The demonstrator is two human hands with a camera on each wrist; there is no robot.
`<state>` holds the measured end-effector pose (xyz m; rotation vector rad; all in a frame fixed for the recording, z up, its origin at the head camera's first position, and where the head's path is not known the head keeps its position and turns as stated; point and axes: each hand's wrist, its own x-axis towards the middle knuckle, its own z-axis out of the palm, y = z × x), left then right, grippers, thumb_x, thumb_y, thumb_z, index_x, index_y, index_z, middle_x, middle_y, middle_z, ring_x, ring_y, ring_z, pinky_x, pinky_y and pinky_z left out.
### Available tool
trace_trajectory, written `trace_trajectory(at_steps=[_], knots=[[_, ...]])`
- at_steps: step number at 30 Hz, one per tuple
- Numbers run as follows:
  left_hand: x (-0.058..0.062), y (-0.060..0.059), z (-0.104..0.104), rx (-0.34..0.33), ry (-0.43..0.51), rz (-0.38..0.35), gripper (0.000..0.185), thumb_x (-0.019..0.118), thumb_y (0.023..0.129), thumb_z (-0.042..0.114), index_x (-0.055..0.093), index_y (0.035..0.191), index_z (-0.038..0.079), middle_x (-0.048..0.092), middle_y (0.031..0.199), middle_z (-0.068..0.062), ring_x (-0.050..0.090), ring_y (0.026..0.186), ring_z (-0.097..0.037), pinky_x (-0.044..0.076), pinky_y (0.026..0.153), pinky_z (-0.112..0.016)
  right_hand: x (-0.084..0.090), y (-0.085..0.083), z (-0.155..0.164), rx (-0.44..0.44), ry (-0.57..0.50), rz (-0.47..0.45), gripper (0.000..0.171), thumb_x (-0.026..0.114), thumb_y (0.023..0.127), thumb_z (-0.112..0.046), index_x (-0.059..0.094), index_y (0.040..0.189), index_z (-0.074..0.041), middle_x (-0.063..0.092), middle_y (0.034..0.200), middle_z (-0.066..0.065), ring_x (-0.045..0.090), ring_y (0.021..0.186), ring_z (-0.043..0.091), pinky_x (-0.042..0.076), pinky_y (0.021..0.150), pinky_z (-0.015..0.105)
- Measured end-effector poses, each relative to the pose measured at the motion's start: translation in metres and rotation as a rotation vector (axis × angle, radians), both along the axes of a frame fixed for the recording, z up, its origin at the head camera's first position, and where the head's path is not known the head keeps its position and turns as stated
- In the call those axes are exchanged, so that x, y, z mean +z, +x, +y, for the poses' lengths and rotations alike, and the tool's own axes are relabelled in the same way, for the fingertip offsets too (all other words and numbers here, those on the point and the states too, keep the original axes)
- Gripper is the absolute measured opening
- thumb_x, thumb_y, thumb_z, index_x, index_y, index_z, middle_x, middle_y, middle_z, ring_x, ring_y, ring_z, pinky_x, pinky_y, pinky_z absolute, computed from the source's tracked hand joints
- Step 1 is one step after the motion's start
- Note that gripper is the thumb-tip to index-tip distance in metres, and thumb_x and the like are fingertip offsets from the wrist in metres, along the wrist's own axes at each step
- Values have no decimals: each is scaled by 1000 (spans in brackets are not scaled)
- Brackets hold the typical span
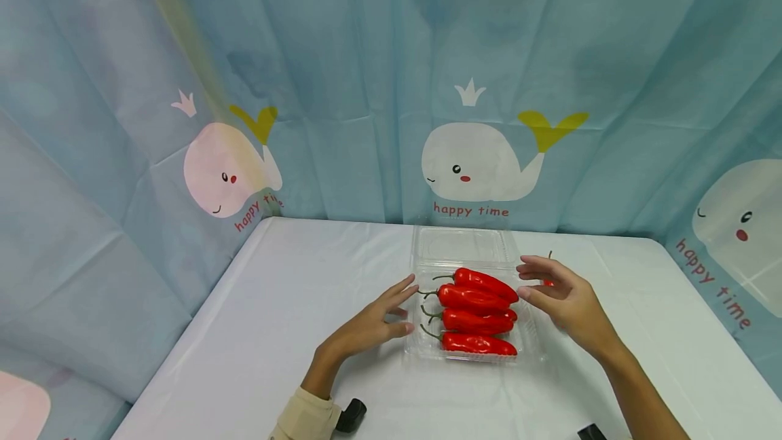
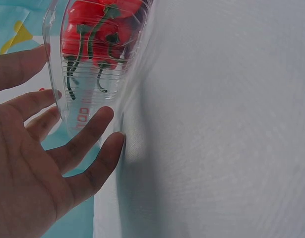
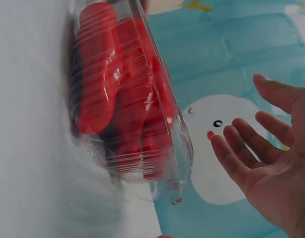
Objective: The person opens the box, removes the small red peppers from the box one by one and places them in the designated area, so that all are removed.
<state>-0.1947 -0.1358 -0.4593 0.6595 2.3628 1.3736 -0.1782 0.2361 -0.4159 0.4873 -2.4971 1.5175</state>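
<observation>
- Clear plastic box (image 1: 473, 304) of red chillies (image 1: 476, 311) sat lid-open on the white worktop (image 1: 275, 304), between both hands.
- Left hand (image 1: 373, 324): fingers (image 2: 88, 134) straight and spread, just beside the box's left wall, gripping nothing.
- Right hand (image 1: 565, 297): fingers (image 3: 236, 153) spread and relaxed, near the right rim, holding nothing.
- Behind, a blue whale-print curtain (image 1: 476, 161).

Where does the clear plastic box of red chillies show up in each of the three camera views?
Head: the clear box sits at center on the white table, between the left hand and the right hand.
Left wrist: upper left, just past the fingertips.
Right wrist: left of center, apart from the open palm.
Shared landmark: the red chillies inside.
</observation>
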Motion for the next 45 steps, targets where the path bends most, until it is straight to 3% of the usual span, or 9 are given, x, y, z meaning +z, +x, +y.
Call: trace_trajectory(at_steps=[5, 12, 15, 22, 32, 37, 45], knots=[[0, 0, 0, 1, 2, 1, 73, 66, 102, 27, 34, 168, 18, 18, 178, 8, 58, 138, -34, 51, 107, -60, -4, -1, -5, 42, 3, -37, 55, 76, 99, -19, 56, 150, -11, 65, 135, 10, 66, 116, 4, 59, 89, 20], [1, 0, 1, -3, 2, 0, 73, 65, 103, 26, 34, 168, 17, 17, 178, 6, 58, 138, -34, 52, 107, -59, -8, -2, -11, 124, -20, -137, 62, 78, 97, -20, 53, 153, -10, 63, 140, 19, 65, 125, 41, 61, 89, 25], [2, 0, 1, -3, -1, 4, 73, 65, 103, 26, 34, 168, 17, 17, 178, 6, 58, 138, -34, 52, 107, -59, -10, -2, -14, 149, -41, -173, 62, 79, 96, -21, 53, 152, -11, 62, 142, 19, 62, 127, 46, 61, 89, 26], [2, 0, 1, -2, -7, 7, 73, 64, 103, 26, 34, 168, 18, 17, 178, 6, 59, 136, -33, 54, 105, -58, -16, -3, -19, 165, -8, -171, 62, 78, 96, -22, 54, 151, -10, 64, 141, 16, 63, 128, 42, 57, 94, 21], [-1, -1, 0, 0, -7, 4, 73, 65, 102, 27, 34, 168, 19, 17, 178, 6, 60, 136, -32, 54, 105, -57, -23, -4, -24, 159, 38, -155, 65, 81, 93, -24, 56, 149, -6, 64, 141, 16, 61, 130, 42, 61, 94, 31], [-2, -1, 0, 0, -1, 3, 72, 65, 103, 27, 34, 168, 20, 17, 178, 8, 60, 135, -32, 55, 104, -56, -24, -6, -25, 151, 42, -162, 63, 81, 93, -26, 57, 149, -10, 65, 141, 13, 61, 127, 38, 60, 89, 25], [-1, -1, 0, 2, 0, -1, 72, 64, 103, 27, 34, 168, 21, 18, 177, 10, 60, 134, -30, 56, 103, -54, -28, -8, -26, 137, 85, -162, 61, 81, 93, -28, 59, 148, -14, 67, 140, 10, 60, 126, 33, 60, 87, 27]])
